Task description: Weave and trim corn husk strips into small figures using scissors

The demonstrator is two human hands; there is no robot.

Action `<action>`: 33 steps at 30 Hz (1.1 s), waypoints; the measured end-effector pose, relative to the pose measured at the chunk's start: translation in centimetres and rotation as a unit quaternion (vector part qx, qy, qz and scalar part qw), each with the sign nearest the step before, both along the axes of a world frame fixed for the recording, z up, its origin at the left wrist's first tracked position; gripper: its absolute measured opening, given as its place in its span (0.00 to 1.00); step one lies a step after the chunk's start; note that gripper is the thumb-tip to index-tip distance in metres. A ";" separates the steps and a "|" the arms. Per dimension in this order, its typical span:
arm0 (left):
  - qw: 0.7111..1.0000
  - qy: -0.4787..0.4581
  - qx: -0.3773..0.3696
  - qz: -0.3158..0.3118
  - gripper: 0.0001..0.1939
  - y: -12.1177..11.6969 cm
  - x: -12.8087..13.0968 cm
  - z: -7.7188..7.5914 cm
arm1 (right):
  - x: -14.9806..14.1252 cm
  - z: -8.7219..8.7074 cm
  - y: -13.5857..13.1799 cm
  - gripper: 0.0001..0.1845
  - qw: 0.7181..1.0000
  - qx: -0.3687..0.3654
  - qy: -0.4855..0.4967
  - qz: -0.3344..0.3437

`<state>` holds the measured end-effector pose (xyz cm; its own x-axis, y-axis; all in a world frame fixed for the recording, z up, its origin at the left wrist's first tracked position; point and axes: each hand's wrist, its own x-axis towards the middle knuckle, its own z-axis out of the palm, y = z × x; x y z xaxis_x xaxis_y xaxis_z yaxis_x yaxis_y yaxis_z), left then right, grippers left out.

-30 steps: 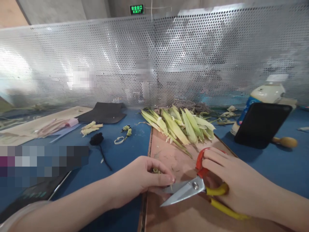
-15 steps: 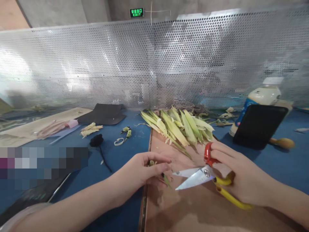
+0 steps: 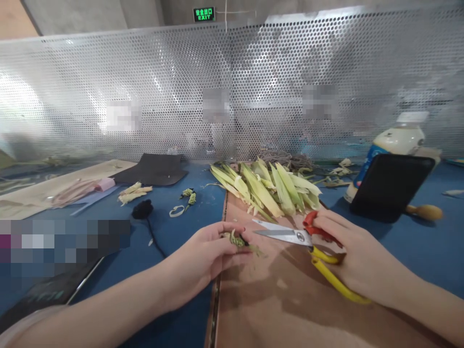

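Note:
My left hand (image 3: 197, 253) pinches a small knotted or braided piece of green husk (image 3: 236, 239) between thumb and fingers. A thin loose end sticks out past the fingertips. In my right hand (image 3: 362, 258) are scissors (image 3: 300, 237) with one red and one yellow handle. Their blades stand slightly apart and point left, just beyond the fingertips of my left hand. Both hands are over a brown board (image 3: 261, 309). A heap of pale green corn husks (image 3: 268, 191) lies across the board's far end.
A dark phone (image 3: 391, 188) leans against a bottle (image 3: 398, 137) at right. To the left lie a black flower (image 3: 142, 209), small braided husk pieces (image 3: 188, 195), pale husk scraps (image 3: 135, 193) and a black sheet (image 3: 154, 169). Behind stands a perforated metal screen (image 3: 163, 87).
The scissors have turned and shifted up and left, with their blades closer together. My left hand has rolled, so more of the knotted husk piece shows.

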<state>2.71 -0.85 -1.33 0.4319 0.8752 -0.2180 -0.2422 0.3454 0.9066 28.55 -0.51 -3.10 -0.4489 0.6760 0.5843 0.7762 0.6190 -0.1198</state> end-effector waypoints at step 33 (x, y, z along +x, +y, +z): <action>0.977 0.003 0.088 0.195 0.09 0.0 0.0 0.4 | 0.6 -1.0 0.6 0.10 0.972 0.159 -0.167 -0.052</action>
